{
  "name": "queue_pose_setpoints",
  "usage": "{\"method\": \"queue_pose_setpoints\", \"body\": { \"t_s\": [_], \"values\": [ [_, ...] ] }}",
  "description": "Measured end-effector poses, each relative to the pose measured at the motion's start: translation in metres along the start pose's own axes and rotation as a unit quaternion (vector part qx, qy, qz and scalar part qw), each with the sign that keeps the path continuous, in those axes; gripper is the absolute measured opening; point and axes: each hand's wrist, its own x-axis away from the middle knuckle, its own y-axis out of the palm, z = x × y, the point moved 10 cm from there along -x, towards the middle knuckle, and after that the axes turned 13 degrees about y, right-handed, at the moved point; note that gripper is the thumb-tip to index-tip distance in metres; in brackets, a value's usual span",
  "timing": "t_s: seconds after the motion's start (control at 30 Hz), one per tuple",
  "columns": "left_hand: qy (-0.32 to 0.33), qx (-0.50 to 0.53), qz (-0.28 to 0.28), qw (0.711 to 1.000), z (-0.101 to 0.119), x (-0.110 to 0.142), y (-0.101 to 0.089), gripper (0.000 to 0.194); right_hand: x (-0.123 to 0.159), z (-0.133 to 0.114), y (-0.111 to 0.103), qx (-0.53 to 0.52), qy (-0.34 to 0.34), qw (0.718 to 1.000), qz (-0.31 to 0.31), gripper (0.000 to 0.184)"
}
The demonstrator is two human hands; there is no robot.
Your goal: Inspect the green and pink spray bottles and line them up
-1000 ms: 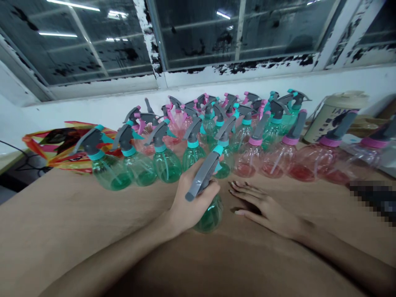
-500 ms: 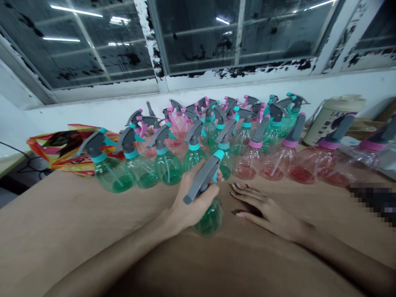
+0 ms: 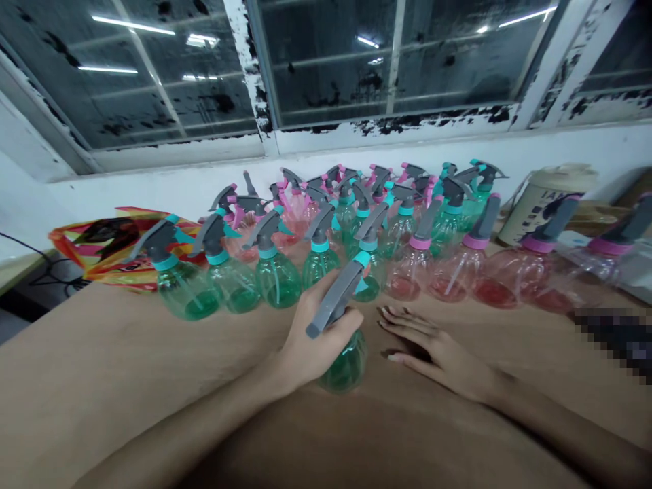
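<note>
My left hand (image 3: 310, 333) is closed round the neck of a green spray bottle (image 3: 346, 363) with a grey trigger head and turquoise nozzle. The bottle stands in front of me, its nozzle pointing away; my fingers hide its collar. To the right of it, my right hand (image 3: 432, 346) rests palm down on the table, fingers stretched out and holding nothing. Just beyond both hands runs a front row of spray bottles, green ones (image 3: 278, 278) with turquoise collars on the left and pink ones (image 3: 407, 275) with pink collars on the right. Coloured liquid lies in their bottoms.
More spray bottles (image 3: 405, 227) crowd behind the front row, against the wall. An orange and yellow plastic bag (image 3: 122, 268) lies at the left. On the right are a cream printed container (image 3: 527, 197) and a pixelated dark object (image 3: 616, 339). Windows (image 3: 407, 61) rise behind the table (image 3: 127, 367).
The view has tilted slightly, so the scene sits a little lower. My left hand keeps its hold on the green spray bottle, and my right hand stays flat on the table.
</note>
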Motion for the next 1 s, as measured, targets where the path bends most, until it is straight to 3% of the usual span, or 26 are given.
{"method": "queue_pose_setpoints", "body": {
  "t_s": [0.27, 0.47, 0.73, 1.0],
  "values": [
    [-0.011, 0.029, -0.015, 0.999, -0.004, -0.001, 0.000, 0.016, 0.000, 0.002, 0.000, -0.008, 0.006, 1.000, -0.004, 0.055],
    [-0.032, 0.010, -0.007, 0.999, -0.004, -0.003, -0.005, 0.008, 0.000, 0.000, -0.002, -0.022, 0.005, 1.000, 0.002, 0.053],
    [0.022, -0.013, 0.001, 1.000, 0.007, -0.003, -0.008, 0.014, 0.001, 0.001, -0.001, -0.018, -0.004, 1.000, 0.012, 0.054],
    [0.003, -0.036, 0.004, 0.999, -0.004, 0.002, -0.005, 0.008, 0.000, 0.001, 0.000, -0.014, -0.006, 1.000, 0.008, 0.054]
  ]
}}
